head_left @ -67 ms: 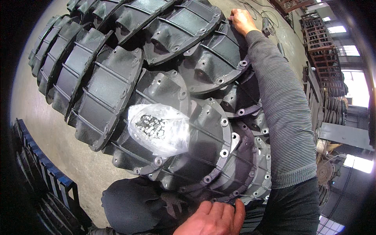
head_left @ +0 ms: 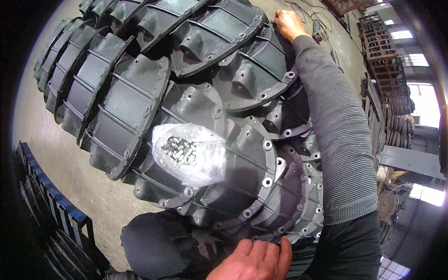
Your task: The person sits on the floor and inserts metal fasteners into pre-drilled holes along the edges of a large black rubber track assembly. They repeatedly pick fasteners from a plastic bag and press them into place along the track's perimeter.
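Several round black ribbed metal castings with bolt-hole flanges lie overlapped in rows on the floor. My right hand [head_left: 287, 23] reaches far out in a grey striped sleeve and grips the edge of a far casting [head_left: 252, 70]. At the bottom of the picture my left hand [head_left: 255, 261] curls its fingers over the rim of the nearest casting [head_left: 284, 205]. A clear plastic bag of small silver bolts [head_left: 189, 154] rests on a casting in the middle, between my two hands and touched by neither.
A blue metal rack [head_left: 60, 210] stands at the lower left on the concrete floor [head_left: 60, 158]. Rust-coloured shelving [head_left: 387, 60] lines the right side. Cables and a tool [head_left: 317, 28] lie beyond my right hand. My dark-clothed knee [head_left: 158, 242] is beside the stack.
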Action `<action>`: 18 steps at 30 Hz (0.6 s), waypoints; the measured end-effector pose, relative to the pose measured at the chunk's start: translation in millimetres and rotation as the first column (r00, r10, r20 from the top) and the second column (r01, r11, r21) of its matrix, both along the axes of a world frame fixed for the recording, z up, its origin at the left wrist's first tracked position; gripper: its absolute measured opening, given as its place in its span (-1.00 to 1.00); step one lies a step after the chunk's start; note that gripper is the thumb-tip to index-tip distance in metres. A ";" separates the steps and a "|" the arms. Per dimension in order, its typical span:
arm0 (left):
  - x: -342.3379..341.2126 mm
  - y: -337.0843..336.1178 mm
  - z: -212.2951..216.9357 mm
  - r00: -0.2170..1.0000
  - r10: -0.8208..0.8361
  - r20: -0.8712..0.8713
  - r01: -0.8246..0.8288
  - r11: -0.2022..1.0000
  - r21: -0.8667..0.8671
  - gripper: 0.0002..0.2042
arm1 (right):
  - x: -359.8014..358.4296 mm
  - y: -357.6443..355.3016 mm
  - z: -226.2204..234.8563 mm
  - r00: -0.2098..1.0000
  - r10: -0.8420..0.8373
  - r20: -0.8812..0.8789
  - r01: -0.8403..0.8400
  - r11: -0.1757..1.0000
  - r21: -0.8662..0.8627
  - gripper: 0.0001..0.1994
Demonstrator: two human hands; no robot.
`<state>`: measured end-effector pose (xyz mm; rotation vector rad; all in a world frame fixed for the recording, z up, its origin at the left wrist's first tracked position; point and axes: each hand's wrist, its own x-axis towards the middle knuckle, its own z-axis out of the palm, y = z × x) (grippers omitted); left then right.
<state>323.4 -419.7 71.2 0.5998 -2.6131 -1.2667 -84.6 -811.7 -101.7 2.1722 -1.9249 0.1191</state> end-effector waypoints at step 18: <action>0.4 -3.8 0.5 0.997 -0.011 -0.080 0.009 1.000 -0.029 -0.52 | 6.9 48.8 43.2 0.853 -0.349 0.388 0.399 0.916 -0.053 -0.36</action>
